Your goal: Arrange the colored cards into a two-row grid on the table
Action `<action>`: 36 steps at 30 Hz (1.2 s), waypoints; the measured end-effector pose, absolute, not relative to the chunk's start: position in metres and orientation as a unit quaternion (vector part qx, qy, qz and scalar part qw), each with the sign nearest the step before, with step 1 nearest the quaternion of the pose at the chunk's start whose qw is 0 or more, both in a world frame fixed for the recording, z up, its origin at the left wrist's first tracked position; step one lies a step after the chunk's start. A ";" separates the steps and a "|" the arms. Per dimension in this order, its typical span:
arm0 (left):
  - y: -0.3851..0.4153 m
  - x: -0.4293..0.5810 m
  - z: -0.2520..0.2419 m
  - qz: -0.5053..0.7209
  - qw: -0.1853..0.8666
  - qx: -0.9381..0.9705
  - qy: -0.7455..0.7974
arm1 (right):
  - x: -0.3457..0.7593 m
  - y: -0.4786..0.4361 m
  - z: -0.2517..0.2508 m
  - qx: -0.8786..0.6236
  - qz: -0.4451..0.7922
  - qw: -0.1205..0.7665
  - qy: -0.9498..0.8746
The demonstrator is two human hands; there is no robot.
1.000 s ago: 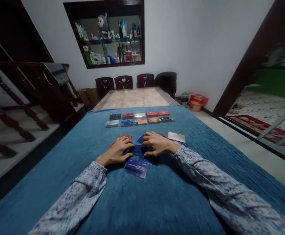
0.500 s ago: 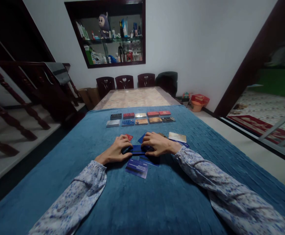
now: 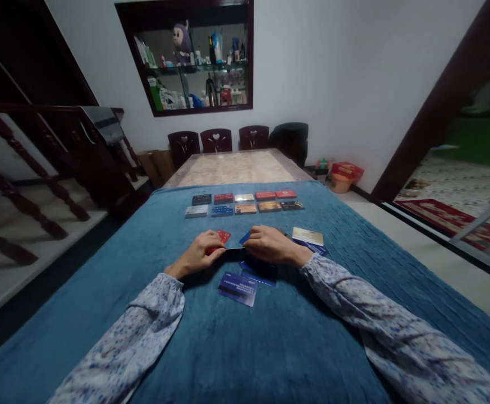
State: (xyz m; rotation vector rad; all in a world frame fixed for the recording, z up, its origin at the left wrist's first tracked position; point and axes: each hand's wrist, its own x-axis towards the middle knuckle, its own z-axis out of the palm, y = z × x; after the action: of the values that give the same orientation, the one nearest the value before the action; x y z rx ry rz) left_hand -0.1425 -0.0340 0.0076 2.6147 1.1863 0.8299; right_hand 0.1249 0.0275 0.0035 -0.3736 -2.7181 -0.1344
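Note:
Both of my hands grip one plastic card between them, tilted so that I see it nearly edge-on. My left hand pinches its left end. At the right end my right hand is closed on it, fingers bent over the top. Below them a purple-blue card with a dark stripe lies on the cloth. Another blue card is partly under my right hand. A red card sticks out beyond my left hand. To the right a pale gold card overlaps a blue one.
Two rows of card stacks, such as an orange stack and a black stack, stand farther back on the blue cloth. Beyond is the bare marbled tabletop with several chairs. A railing runs at left.
The card between my hands has tipped from showing its blue face to nearly edge-on and risen slightly. My left fingers have closed more tightly on its end. The view has shifted a little.

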 end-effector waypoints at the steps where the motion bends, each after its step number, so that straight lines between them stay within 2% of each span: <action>1: -0.033 -0.142 0.006 0.288 0.070 0.871 0.392 | 0.124 0.028 0.002 -0.139 -0.054 0.200 -0.968; 10: -0.025 -0.143 -0.010 0.334 0.014 0.849 0.409 | 0.119 0.033 -0.015 -0.228 -0.074 0.228 -0.944; 24: -0.027 -0.135 -0.016 0.273 -0.002 0.823 0.498 | 0.105 0.014 -0.011 -0.361 -0.047 0.156 -0.918; 36: -0.025 -0.132 -0.019 0.264 -0.031 0.810 0.522 | 0.104 0.020 -0.018 -0.344 -0.039 0.170 -0.923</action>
State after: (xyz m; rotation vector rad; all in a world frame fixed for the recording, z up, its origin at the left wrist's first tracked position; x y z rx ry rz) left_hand -0.1318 -0.0255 -0.0189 2.5973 1.6748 0.8462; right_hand 0.1036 0.0199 -0.0183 -0.9767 -2.6217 -0.1101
